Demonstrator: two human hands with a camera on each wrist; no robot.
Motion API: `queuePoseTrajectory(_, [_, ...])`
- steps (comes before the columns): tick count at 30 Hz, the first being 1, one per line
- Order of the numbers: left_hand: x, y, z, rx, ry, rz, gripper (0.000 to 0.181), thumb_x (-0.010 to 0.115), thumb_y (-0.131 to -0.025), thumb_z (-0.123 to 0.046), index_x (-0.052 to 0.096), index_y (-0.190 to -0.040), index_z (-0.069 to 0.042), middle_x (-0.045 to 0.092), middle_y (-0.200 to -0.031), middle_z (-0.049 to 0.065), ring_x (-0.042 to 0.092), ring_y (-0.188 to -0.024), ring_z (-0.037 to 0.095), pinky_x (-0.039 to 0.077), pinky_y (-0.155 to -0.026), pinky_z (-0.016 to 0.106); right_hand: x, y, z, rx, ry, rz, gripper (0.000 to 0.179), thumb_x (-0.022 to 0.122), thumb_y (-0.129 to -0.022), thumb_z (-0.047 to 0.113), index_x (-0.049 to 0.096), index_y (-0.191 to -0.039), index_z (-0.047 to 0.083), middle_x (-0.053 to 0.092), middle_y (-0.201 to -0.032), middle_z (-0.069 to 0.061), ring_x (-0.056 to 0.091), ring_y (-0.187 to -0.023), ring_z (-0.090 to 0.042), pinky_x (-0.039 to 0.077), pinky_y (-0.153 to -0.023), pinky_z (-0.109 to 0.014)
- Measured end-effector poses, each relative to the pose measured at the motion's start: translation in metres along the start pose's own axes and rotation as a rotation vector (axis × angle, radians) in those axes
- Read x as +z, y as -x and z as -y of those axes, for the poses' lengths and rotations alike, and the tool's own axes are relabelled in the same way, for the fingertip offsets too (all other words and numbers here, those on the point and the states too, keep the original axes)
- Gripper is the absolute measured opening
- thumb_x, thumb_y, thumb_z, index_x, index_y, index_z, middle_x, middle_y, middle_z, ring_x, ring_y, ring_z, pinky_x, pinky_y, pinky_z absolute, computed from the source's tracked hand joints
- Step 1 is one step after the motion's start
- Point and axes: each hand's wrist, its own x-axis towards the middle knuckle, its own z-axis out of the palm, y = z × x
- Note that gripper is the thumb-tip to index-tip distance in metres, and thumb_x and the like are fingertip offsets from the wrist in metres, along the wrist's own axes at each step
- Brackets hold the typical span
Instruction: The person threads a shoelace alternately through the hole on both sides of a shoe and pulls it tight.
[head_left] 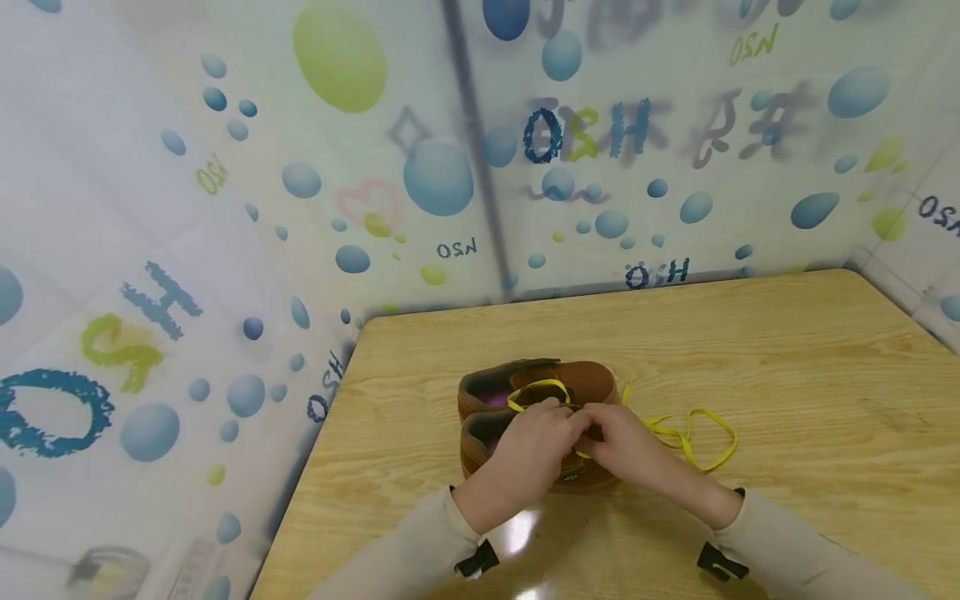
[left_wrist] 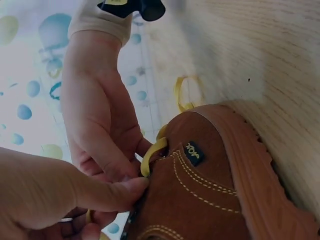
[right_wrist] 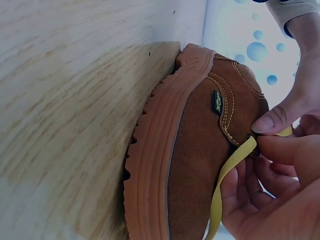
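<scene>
Two brown shoes lie side by side on the table, and both hands work at the nearer shoe [right_wrist: 200,145]. My left hand [head_left: 536,442] pinches the edge of its eyelet flap, thumb outside and fingers curled behind. Close against it, my right hand [head_left: 626,446] pinches the yellow shoelace [right_wrist: 229,170] at an eyelet. The lace runs through that eyelet and hangs along the toe side. Fingers partly hide the lace end and the other eyelets. Behind stands the farther shoe [head_left: 592,381], with a yellow lace loop above its opening.
Loose yellow lace [head_left: 712,462] trails across the wooden table [head_left: 795,358] to the right of the shoes. A curtain [head_left: 390,167] printed with blue and green drops hangs behind the table and along its left side.
</scene>
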Motion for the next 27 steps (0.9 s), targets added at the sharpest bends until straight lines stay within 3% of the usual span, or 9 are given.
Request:
queuePoseTrajectory(5, [0.004, 0.001, 0.006, -0.189, 0.124, -0.013, 0.036, 0.089, -0.07, -0.032, 0.06, -0.087, -0.019, 0.057, -0.084, -0.006, 0.057, -0.073, 0.008, 0.044, -0.053, 0.015, 0.0, 0.001, -0.001, -0.007, -0.026, 0.016, 0.008, 0.069, -0.09, 0.007, 0.073, -0.088, 0.014, 0.069, -0.085, 0.004, 0.056, -0.074, 0.002, 0.05, -0.069, -0.022])
queuePoseTrajectory(11, [0.006, 0.002, 0.008, -0.357, -0.051, -0.123, 0.071, 0.088, -0.055, -0.061, 0.052, -0.094, -0.014, 0.047, -0.094, 0.003, 0.041, -0.071, 0.013, 0.035, -0.051, 0.016, 0.001, 0.003, -0.004, 0.002, -0.125, 0.029, 0.011, 0.067, -0.095, 0.022, 0.072, -0.086, 0.018, 0.065, -0.08, 0.006, 0.05, -0.066, 0.002, 0.046, -0.06, -0.02])
queuePoseTrajectory(17, [0.009, 0.009, 0.002, -0.473, -0.105, -0.148, 0.077, 0.087, -0.053, -0.066, 0.041, -0.086, -0.013, 0.042, -0.067, -0.002, 0.033, -0.049, 0.009, 0.02, -0.04, 0.018, 0.003, 0.003, -0.005, 0.007, -0.138, 0.033, 0.008, 0.07, -0.093, 0.023, 0.071, -0.086, 0.021, 0.066, -0.081, 0.007, 0.05, -0.065, 0.003, 0.047, -0.06, -0.02])
queuePoseTrajectory(21, [0.012, 0.019, 0.005, -0.489, -0.079, -0.134, 0.074, 0.08, -0.054, -0.072, 0.044, -0.084, -0.015, 0.041, -0.06, -0.006, 0.035, -0.049, 0.007, 0.022, -0.041, 0.017, 0.003, 0.003, -0.005, 0.012, -0.136, 0.028, 0.006, 0.072, -0.091, 0.019, 0.07, -0.085, 0.021, 0.067, -0.081, 0.008, 0.052, -0.067, 0.003, 0.048, -0.061, -0.02])
queuePoseTrajectory(23, [0.014, 0.024, 0.01, -0.469, 0.05, -0.08, 0.064, 0.077, -0.061, -0.069, 0.05, -0.084, -0.016, 0.045, -0.062, -0.008, 0.036, -0.051, 0.004, 0.026, -0.043, 0.017, 0.004, 0.004, -0.004, 0.002, -0.118, 0.019, 0.007, 0.073, -0.09, 0.018, 0.069, -0.085, 0.021, 0.066, -0.081, 0.008, 0.052, -0.068, 0.003, 0.048, -0.061, -0.019])
queuePoseTrajectory(27, [0.016, 0.03, 0.025, -0.358, 0.545, 0.073, 0.035, 0.063, -0.093, -0.047, 0.065, -0.089, -0.012, 0.058, -0.068, -0.005, 0.04, -0.055, 0.0, 0.036, -0.052, 0.016, 0.004, 0.005, -0.003, -0.037, -0.048, -0.005, 0.008, 0.075, -0.088, 0.017, 0.068, -0.085, 0.021, 0.065, -0.081, 0.011, 0.053, -0.071, 0.004, 0.047, -0.063, -0.019])
